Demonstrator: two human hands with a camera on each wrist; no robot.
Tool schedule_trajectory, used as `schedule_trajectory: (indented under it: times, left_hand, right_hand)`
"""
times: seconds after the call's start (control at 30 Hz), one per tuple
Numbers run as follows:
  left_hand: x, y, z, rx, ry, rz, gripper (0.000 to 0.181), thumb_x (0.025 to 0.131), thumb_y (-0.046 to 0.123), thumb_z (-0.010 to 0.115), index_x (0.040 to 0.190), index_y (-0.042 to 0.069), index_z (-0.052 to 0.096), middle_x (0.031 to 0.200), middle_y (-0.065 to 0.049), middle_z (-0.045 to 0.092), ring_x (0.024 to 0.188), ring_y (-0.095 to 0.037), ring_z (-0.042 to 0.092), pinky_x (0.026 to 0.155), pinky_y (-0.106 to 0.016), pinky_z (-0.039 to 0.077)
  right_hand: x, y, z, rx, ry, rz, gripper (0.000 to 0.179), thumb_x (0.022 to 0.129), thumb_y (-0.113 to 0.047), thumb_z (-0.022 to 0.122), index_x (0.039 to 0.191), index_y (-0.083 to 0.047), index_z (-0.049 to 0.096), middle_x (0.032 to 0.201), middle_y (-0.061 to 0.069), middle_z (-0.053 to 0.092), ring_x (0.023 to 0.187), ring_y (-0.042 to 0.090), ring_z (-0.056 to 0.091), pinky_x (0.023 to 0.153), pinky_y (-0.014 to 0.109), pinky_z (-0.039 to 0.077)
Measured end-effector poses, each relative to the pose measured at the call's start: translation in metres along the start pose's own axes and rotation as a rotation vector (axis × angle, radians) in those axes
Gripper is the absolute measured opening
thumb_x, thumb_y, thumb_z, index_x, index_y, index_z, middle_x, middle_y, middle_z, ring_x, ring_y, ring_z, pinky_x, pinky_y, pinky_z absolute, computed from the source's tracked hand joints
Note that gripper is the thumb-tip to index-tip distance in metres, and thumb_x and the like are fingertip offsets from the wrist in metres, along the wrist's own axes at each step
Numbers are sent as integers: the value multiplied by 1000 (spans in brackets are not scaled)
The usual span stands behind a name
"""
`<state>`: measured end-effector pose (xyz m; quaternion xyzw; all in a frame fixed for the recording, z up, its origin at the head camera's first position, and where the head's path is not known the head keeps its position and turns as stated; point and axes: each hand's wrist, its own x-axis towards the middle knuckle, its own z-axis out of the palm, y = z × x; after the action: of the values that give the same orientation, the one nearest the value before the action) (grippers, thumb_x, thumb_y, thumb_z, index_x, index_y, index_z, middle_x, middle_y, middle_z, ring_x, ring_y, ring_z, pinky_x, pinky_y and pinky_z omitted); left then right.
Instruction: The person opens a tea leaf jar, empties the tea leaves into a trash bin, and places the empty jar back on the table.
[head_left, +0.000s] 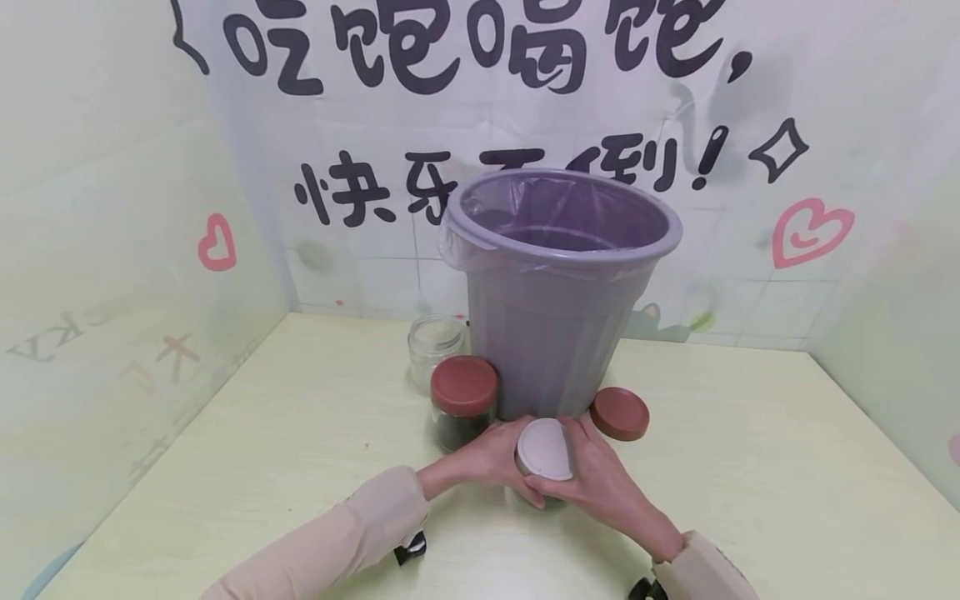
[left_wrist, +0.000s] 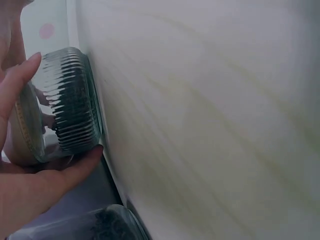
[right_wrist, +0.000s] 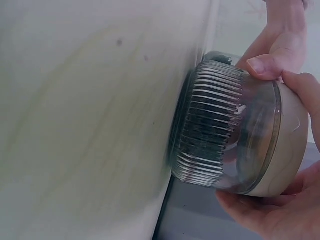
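A ribbed glass jar [right_wrist: 212, 120] with dark contents stands on the table, topped by an off-white lid [head_left: 544, 449]. My left hand [head_left: 498, 457] holds it from the left, its fingers curved around the glass and lid edge. From the right, my right hand [head_left: 602, 479] grips the lid, its thumb at the near rim. In the left wrist view, fingers wrap the lid side while the jar base [left_wrist: 92, 102] meets the tabletop. Beside my left hand is a second glass jar [head_left: 459, 429] with a red-brown lid [head_left: 464, 385] and dark contents.
A grey-purple trash bin [head_left: 551, 333] lined with a clear bag stands just behind the hands. Left of it sits an uncovered clear jar [head_left: 433, 346]. A loose red-brown lid [head_left: 619, 413] leans against the bin's right side. Printed curtains [head_left: 360, 275] enclose the table [head_left: 300, 433].
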<state>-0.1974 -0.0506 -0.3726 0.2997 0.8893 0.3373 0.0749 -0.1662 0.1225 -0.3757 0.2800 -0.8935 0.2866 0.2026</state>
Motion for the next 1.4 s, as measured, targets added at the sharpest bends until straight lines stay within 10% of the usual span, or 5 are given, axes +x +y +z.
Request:
schedule_trajectory:
  times: [1.4]
  left_hand:
    - [4, -9, 0, -38, -31, 60, 70, 48, 25, 87, 107, 12, 52, 97, 5, 58, 88, -8, 51, 79, -23, 40]
  right_hand:
    - [5, 8, -6, 25, -107, -76, 69, 64, -36, 74, 112, 8, 51, 103, 15, 58, 86, 21, 56, 66, 28, 48]
